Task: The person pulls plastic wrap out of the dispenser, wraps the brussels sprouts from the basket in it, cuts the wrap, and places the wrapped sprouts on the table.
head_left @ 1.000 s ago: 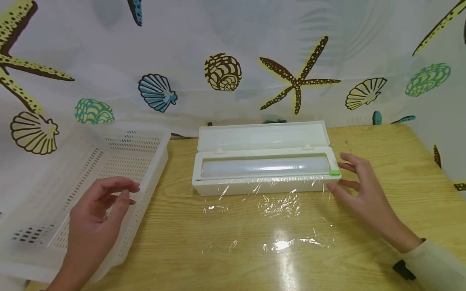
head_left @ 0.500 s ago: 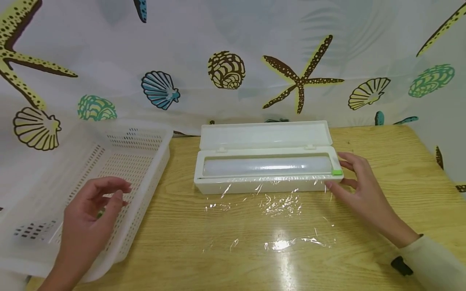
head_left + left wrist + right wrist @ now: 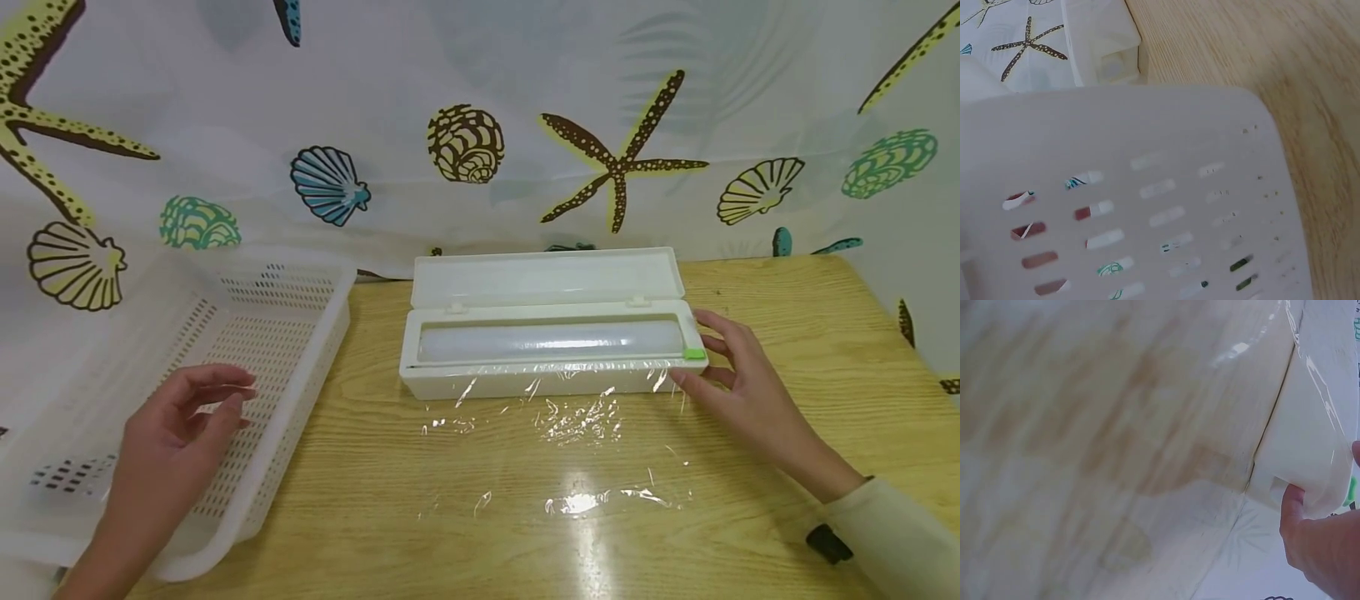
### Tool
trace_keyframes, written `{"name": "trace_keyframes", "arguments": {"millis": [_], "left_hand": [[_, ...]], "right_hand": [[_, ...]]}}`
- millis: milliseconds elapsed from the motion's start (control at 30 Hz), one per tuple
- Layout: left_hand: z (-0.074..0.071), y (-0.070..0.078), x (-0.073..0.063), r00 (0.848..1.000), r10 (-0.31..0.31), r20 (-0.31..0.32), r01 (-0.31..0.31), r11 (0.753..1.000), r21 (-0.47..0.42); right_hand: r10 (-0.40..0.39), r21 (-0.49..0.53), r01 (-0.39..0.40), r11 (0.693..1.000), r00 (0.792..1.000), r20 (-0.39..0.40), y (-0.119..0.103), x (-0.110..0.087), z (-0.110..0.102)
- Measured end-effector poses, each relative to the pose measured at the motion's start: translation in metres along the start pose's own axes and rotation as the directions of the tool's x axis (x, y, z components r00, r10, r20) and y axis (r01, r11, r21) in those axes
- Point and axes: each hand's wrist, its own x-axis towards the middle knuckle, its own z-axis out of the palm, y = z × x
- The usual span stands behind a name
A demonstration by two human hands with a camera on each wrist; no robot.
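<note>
A white cling film dispenser sits on the table with its lid raised at the back. Inside lies the film roll, and a clear sheet of cling film spreads forward over the tabletop. My right hand grips the dispenser's right end, thumb at the front corner, near a small green slider. The right wrist view shows that thumb against the dispenser's side. Over the white plastic basket, my left hand hovers with fingers loosely bent, holding nothing visible.
The slotted basket wall fills most of the left wrist view, with skin tones and dark green bits showing through the slots. Behind the wooden table hangs a white sheet printed with shells and starfish.
My left hand has drifted slightly left over the basket. The right hand stays at the dispenser's end, its thumb a little closer in. The view has shifted slightly.
</note>
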Motion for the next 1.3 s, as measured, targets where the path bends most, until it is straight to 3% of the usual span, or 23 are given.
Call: {"name": "trace_keyframes", "arguments": {"millis": [367, 500, 567, 700, 800, 1067, 1300], "left_hand": [[-0.014, -0.016, 0.009, 0.998, -0.067, -0.002, 0.067, 0.985, 0.158], [-0.019, -0.024, 0.013, 0.996, -0.081, 0.041, 0.071, 0.976, 0.203], [-0.023, -0.029, 0.015, 0.991, -0.119, 0.058, 0.101, 0.961, 0.256], [-0.033, -0.037, 0.02, 0.968, -0.229, 0.099, 0.181, 0.918, 0.354], [-0.037, -0.041, 0.024, 0.949, -0.286, 0.134, 0.218, 0.901, 0.376], [-0.035, -0.048, 0.03, 0.931, -0.327, 0.16, 0.234, 0.874, 0.426], [-0.045, -0.063, 0.034, 0.877, -0.38, 0.294, 0.173, 0.82, 0.546]], "right_hand": [[-0.009, 0.005, 0.009, 1.0, 1.0, 0.009, 0.002, 0.0, -0.001], [-0.01, 0.004, 0.01, 1.0, 1.0, 0.001, 0.003, 0.0, -0.004], [-0.005, 0.018, 0.005, 1.0, 1.0, 0.003, 0.003, 0.001, -0.003], [0.002, 0.051, -0.003, 0.999, 1.0, 0.018, 0.004, 0.002, 0.001], [0.004, 0.052, -0.005, 0.999, 1.0, 0.017, 0.003, 0.002, 0.001], [0.001, 0.053, -0.001, 0.999, 1.0, 0.005, 0.005, 0.001, -0.002], [-0.001, 0.06, 0.001, 0.998, 1.0, 0.007, 0.005, 0.001, -0.002]]}}
